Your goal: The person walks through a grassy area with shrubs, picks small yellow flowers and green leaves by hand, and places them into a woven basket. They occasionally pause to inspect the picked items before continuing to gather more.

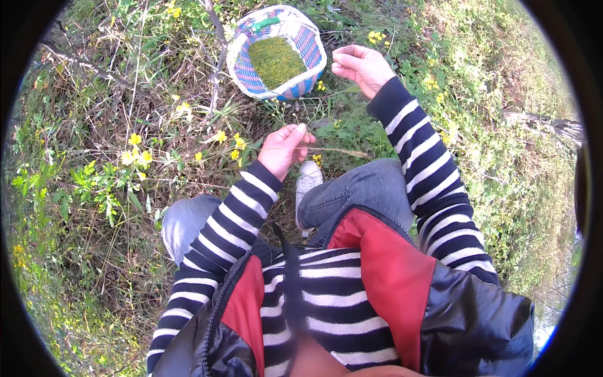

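My left hand is closed in a pinch above my shoe, and a thin plant stem with a dry, brownish end sticks out to the right from its fingers. To the upper right, my right hand hovers beside the basket's right side, its thumb and fingers drawn together. Whatever sits between those fingertips is too small to make out. The woven basket, in blue, pink and white, stands on the ground ahead. Many small green and yellow buds cover its bottom. A green item lies at its far inner rim.
Yellow flowers on leafy plants grow at the left, with more flowers beyond my right hand. A bare woody branch rises just left of the basket. My white shoe and bent knees are close below. Weeds and dry grass surround everything.
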`<state>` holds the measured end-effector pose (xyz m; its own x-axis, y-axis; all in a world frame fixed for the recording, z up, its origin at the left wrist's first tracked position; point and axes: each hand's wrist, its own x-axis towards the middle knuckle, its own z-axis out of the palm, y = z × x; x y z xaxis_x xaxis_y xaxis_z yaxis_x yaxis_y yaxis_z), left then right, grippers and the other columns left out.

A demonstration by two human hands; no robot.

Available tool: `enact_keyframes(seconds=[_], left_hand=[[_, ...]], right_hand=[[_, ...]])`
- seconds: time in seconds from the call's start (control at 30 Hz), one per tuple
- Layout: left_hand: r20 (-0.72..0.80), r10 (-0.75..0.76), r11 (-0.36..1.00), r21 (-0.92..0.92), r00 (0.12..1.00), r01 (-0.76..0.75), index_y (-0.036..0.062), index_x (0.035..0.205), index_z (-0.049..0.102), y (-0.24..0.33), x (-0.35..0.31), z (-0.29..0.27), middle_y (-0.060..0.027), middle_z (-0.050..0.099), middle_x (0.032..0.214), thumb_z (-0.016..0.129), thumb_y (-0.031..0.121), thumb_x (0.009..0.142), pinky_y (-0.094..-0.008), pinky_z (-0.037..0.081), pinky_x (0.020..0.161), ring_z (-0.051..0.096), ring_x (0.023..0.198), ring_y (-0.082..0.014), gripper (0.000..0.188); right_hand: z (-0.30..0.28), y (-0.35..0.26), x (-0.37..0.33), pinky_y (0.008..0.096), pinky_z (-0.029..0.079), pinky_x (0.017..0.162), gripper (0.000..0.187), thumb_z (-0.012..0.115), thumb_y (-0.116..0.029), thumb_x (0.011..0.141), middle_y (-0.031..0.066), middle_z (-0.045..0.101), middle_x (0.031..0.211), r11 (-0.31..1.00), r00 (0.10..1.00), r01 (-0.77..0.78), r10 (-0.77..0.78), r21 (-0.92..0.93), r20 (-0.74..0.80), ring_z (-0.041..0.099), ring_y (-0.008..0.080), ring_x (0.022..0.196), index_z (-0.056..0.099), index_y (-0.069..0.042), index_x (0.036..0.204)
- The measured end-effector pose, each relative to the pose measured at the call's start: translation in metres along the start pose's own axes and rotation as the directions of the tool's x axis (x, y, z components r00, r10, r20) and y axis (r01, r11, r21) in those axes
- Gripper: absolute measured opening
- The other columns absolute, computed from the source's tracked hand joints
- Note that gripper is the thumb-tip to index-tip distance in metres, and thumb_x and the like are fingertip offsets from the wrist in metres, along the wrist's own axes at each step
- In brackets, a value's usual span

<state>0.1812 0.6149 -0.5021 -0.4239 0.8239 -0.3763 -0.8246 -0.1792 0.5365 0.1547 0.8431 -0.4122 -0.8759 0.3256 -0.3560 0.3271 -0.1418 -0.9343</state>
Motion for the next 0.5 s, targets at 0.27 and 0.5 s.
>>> enact_keyframes(seconds=[0.27, 0.5], left_hand=[[-0.001, 0.013, 0.984, 0.18, 1.0, -0.012, 0.0071, 0.079, 0.054, 0.0, -0.002, 0.006, 0.0034, 0.053, 0.064, 0.049, 0.026, 0.089, -0.0178, 0.036, 0.05, 0.045, 0.053, -0.0038, 0.022], [0.003, 0.011, 0.984, 0.177, 1.0, -0.011, 0.0055, 0.085, 0.055, 0.002, -0.002, 0.009, 0.0006, 0.057, 0.072, 0.048, 0.023, 0.09, -0.0189, 0.039, 0.049, 0.047, 0.052, -0.0051, 0.019]], right_hand=[[0.018, 0.001, 0.041, 0.034, 0.021, 0.104, 0.05, 0.053, -0.016, 0.085, 0.0116, 0.04, 0.13, 0.929, 0.974, 0.214, -0.177, -0.304, 0.145, 0.03, 0.025, 0.125, 0.035, -0.003, 0.13], [0.055, -0.013, -0.014, 0.0226, 0.05, 0.06, 0.062, 0.067, -0.019, 0.073, 0.0127, 0.05, 0.109, 0.699, 0.72, 0.136, 0.417, -0.702, 0.555, 0.058, 0.0127, 0.069, 0.039, -0.007, 0.127]])
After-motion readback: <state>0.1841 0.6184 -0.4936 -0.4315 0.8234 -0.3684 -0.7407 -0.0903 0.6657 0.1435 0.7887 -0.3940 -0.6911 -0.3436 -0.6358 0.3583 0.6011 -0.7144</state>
